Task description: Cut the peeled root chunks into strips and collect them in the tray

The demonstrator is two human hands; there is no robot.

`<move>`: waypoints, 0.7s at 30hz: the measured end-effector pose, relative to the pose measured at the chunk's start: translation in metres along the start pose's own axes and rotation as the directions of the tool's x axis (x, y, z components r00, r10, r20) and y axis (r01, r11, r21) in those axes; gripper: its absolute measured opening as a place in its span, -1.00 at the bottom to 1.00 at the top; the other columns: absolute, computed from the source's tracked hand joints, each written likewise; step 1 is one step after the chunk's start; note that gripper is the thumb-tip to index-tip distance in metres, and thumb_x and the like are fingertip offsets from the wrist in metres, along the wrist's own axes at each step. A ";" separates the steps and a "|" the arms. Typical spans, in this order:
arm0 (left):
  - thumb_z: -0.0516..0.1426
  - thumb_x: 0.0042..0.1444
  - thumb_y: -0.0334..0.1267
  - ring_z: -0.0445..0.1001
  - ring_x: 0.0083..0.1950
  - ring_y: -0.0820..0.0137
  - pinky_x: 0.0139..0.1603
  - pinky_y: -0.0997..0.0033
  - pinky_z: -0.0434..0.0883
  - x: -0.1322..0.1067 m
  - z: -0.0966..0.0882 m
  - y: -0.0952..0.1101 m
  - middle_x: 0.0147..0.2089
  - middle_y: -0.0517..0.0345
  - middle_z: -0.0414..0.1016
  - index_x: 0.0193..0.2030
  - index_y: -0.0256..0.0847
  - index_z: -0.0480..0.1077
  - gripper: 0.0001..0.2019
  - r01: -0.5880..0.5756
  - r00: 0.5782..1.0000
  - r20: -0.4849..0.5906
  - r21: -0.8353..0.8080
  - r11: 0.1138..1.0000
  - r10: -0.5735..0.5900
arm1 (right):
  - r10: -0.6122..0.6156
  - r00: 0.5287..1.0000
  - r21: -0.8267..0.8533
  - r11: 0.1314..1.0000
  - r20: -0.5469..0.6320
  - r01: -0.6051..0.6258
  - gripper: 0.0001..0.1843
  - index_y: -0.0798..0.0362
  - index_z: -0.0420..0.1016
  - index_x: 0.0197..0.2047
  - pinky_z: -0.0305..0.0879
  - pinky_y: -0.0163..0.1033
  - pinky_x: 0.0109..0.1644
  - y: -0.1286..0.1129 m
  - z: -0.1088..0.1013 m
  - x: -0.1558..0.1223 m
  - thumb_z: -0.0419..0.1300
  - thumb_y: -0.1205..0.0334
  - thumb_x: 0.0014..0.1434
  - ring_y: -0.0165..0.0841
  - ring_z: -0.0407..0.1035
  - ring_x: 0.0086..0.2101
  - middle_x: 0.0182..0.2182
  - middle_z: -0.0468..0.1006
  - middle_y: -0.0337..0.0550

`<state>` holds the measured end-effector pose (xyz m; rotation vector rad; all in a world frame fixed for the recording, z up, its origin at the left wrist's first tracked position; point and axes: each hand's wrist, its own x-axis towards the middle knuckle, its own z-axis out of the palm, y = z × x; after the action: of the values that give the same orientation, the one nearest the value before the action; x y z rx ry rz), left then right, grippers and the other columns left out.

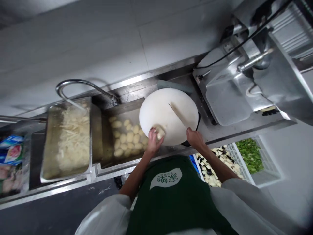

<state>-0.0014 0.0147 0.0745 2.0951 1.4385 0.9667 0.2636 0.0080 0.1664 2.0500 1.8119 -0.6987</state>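
A round white cutting board [158, 104] lies on the steel counter beside the sink. My left hand [153, 141] is at the board's near left edge, its fingers closed round a peeled potato [160, 133]. In my right hand [195, 138] is the handle of a kitchen knife [179, 114]; the hand is at the board's near right edge. The blade reaches over the board toward its middle, apart from the potato. Left of the board, many peeled potatoes [129, 137] sit in water in the sink basin [106, 160].
A steel tub [91, 140] of shredded potato in water stands at left under a curved faucet [80, 81]. A slicing machine [234, 88] occupies the right. Below are crates of cut eggplant [207, 169] and chopped greens [249, 155]. A packet [12, 150] lies far left.
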 end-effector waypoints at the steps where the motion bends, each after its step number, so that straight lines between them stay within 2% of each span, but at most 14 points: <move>1: 0.29 0.17 -0.23 0.17 0.42 -0.01 0.38 -0.22 0.21 0.011 0.003 0.010 0.18 -0.13 0.35 -0.04 -0.17 0.38 -0.73 0.014 0.999 0.042 0.026 1.000 -0.016 | -0.001 1.000 0.002 1.000 -0.012 0.001 -0.62 0.20 0.33 0.06 0.28 -0.18 -0.11 0.000 0.003 0.000 -0.22 0.21 0.50 -0.11 0.58 -0.15 -0.21 0.63 0.17; 3: 0.30 0.14 -0.30 0.10 0.45 -0.15 0.41 -0.40 0.04 0.034 0.015 0.032 0.18 -0.16 0.39 -0.07 -0.20 0.45 -0.78 0.072 0.988 0.132 0.096 0.993 -0.084 | -0.004 0.999 0.005 1.000 -0.032 0.004 -0.65 0.19 0.35 0.05 0.28 -0.19 -0.15 -0.001 0.008 -0.001 -0.17 0.21 0.49 -0.12 0.58 -0.17 -0.22 0.63 0.17; 5: 0.29 0.09 -0.46 0.15 0.40 -0.27 0.38 -0.52 -0.08 0.056 0.033 0.050 0.15 -0.27 0.40 -0.13 -0.30 0.50 -0.81 0.154 0.950 0.250 0.148 0.977 -0.187 | -0.015 0.999 0.005 1.000 -0.052 0.015 -0.67 0.21 0.37 0.04 0.25 -0.22 -0.19 0.000 0.013 -0.001 -0.12 0.21 0.47 -0.15 0.58 -0.21 -0.26 0.63 0.17; 6: 0.22 0.11 -0.56 0.21 0.36 -0.26 0.37 -0.50 -0.08 0.066 0.043 0.056 0.12 -0.32 0.42 -0.16 -0.36 0.51 -0.83 0.207 0.924 0.290 0.169 0.964 -0.249 | -0.025 0.998 0.004 1.000 -0.064 0.026 -0.68 0.22 0.39 0.04 0.24 -0.23 -0.22 0.002 0.016 0.001 -0.09 0.22 0.46 -0.17 0.57 -0.23 -0.27 0.63 0.17; 8: 0.14 0.13 -0.62 0.41 0.21 -0.15 0.33 -0.39 0.09 0.083 0.059 0.059 -0.07 -0.29 0.49 -0.29 -0.39 0.52 -0.85 0.259 0.913 0.271 0.191 0.947 -0.305 | -0.067 0.992 -0.001 0.998 -0.106 0.067 -0.69 0.21 0.42 0.00 0.18 -0.26 -0.27 0.007 0.020 0.005 -0.07 0.23 0.45 -0.21 0.56 -0.29 -0.33 0.62 0.12; 10: 0.15 0.12 -0.62 0.49 0.09 -0.05 0.29 -0.27 0.20 0.094 0.068 0.052 -0.20 -0.19 0.49 -0.46 -0.35 0.47 -0.80 0.301 0.909 0.243 0.173 0.938 -0.337 | -0.093 0.985 -0.009 0.996 -0.143 0.093 -0.70 0.19 0.45 -0.05 0.12 -0.27 -0.32 0.012 0.022 0.012 -0.05 0.22 0.45 -0.24 0.53 -0.35 -0.35 0.62 0.09; 12: 0.15 0.10 -0.63 0.52 0.02 0.03 0.25 -0.18 0.25 0.099 0.070 0.042 -0.30 -0.09 0.46 -0.60 -0.28 0.36 -0.70 0.354 0.904 0.223 0.083 0.931 -0.364 | -0.112 0.978 -0.013 0.994 -0.178 0.111 -0.72 0.17 0.47 -0.10 0.08 -0.28 -0.34 0.017 0.023 0.017 -0.03 0.23 0.43 -0.27 0.49 -0.39 -0.36 0.62 0.08; 15: 0.15 0.07 -0.62 0.53 -0.11 0.14 0.14 -0.01 0.36 0.103 0.064 0.030 -0.44 0.04 0.38 -0.67 -0.19 0.26 -0.63 0.420 0.901 0.181 -0.146 0.896 -0.393 | -0.130 0.969 -0.001 0.991 -0.211 0.133 -0.74 0.16 0.50 -0.16 0.07 -0.29 -0.35 0.020 0.022 0.020 0.01 0.26 0.41 -0.30 0.45 -0.42 -0.39 0.61 0.04; 17: 0.18 0.04 -0.60 0.50 -0.23 0.22 0.00 0.13 0.43 0.103 0.052 0.027 -0.45 0.07 0.38 -0.60 -0.19 0.34 -0.70 0.419 0.908 0.129 -0.277 0.865 -0.399 | -0.128 0.966 0.016 0.991 -0.224 0.135 -0.75 0.14 0.51 -0.19 0.08 -0.28 -0.35 0.021 0.021 0.019 0.03 0.26 0.39 -0.30 0.44 -0.44 -0.40 0.60 0.02; 19: 0.18 0.04 -0.55 0.46 -0.33 0.31 -0.14 0.25 0.46 0.092 0.031 0.022 -0.42 0.09 0.43 -0.45 -0.23 0.46 -0.84 0.395 0.907 0.030 -0.412 0.821 -0.421 | -0.118 0.966 0.037 0.991 -0.231 0.130 -0.75 0.12 0.51 -0.23 0.09 -0.27 -0.36 0.023 0.021 0.020 0.04 0.25 0.37 -0.29 0.43 -0.46 -0.43 0.59 -0.01; 20: 0.17 0.05 -0.52 0.43 -0.36 0.36 -0.20 0.29 0.46 0.080 0.017 0.019 -0.40 0.11 0.44 -0.36 -0.24 0.49 -0.88 0.381 0.890 -0.042 -0.480 0.790 -0.454 | -0.113 0.966 0.051 0.990 -0.231 0.128 -0.74 0.10 0.52 -0.24 0.10 -0.27 -0.36 0.024 0.021 0.021 0.03 0.23 0.37 -0.29 0.43 -0.47 -0.45 0.59 -0.03; 21: 0.17 0.06 -0.47 0.42 -0.39 0.39 -0.24 0.33 0.46 0.062 0.001 0.014 -0.38 0.12 0.45 -0.27 -0.25 0.51 -0.87 0.362 0.855 -0.125 -0.551 0.752 -0.504 | -0.107 0.969 0.069 0.990 -0.225 0.125 -0.73 0.08 0.51 -0.26 0.12 -0.26 -0.36 0.027 0.021 0.023 0.02 0.22 0.36 -0.28 0.43 -0.48 -0.48 0.57 -0.05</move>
<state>0.0216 0.0668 0.1022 1.1989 1.4936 1.2881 0.2884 0.0119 0.1344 2.1634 2.0721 -0.6062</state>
